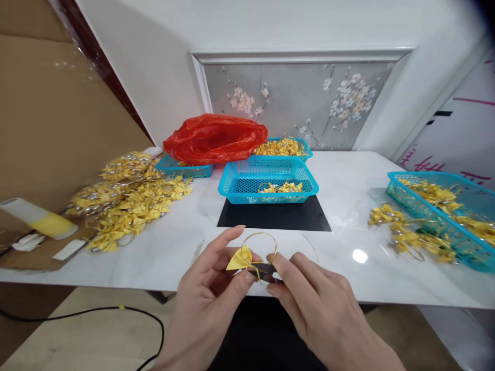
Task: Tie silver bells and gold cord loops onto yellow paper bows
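Note:
Over the table's front edge, my left hand (216, 288) pinches a yellow ribbon flower (238, 259) between thumb and fingers. A thin gold wire (260, 234) curves up from the flower in a loop. My right hand (317, 293) is closed on a small dark tool (265, 270), whose tip touches the wire beside the flower. The tool's exact kind is hard to make out, as the fingers cover part of it. Beyond the hands, a blue basket (266, 198) holds a few yellow flowers (288, 187) and stands partly on a black mat (274, 216).
Yellow flower bunches (135, 206) lie at the left near a white-and-yellow roll (40, 219). A red plastic bag (214, 139) rests on baskets at the back. On the right, more flowers (410, 237) lie beside another blue basket (436, 214). A black cable (158, 330) runs across the floor.

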### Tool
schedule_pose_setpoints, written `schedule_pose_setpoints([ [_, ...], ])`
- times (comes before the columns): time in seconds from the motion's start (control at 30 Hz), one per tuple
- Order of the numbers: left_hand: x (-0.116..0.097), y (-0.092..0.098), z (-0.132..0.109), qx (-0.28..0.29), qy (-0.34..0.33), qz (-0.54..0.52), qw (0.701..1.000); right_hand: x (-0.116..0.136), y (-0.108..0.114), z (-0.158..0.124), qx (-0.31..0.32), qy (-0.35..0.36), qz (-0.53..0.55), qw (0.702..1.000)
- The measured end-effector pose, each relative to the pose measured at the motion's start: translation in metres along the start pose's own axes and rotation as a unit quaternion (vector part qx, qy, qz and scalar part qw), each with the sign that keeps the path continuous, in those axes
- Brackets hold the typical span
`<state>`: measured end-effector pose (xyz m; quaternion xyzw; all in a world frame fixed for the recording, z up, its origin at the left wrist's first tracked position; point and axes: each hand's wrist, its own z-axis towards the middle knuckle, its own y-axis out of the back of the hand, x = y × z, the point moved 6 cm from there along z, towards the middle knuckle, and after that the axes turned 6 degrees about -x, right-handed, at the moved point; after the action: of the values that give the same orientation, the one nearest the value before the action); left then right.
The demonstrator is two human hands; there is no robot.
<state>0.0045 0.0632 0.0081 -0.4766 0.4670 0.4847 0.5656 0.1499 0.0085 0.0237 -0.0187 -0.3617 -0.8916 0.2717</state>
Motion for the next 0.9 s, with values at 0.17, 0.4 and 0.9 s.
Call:
schedule_pose_setpoints([
  [0.17,0.004,0.000,-0.001,0.009,0.036,-0.020,0.999,0.000,-0.002,0.000,0.009,0.003,0.008,1.000],
  [0.4,0.007,-0.001,0.000,0.004,0.070,-0.055,0.996,-0.002,-0.005,0.000,0.006,0.008,0.023,1.000],
  [0.9,0.011,-0.003,0.008,-0.024,0.095,-0.078,0.992,-0.086,-0.004,-0.009,-0.035,-0.183,-0.077,0.979],
])
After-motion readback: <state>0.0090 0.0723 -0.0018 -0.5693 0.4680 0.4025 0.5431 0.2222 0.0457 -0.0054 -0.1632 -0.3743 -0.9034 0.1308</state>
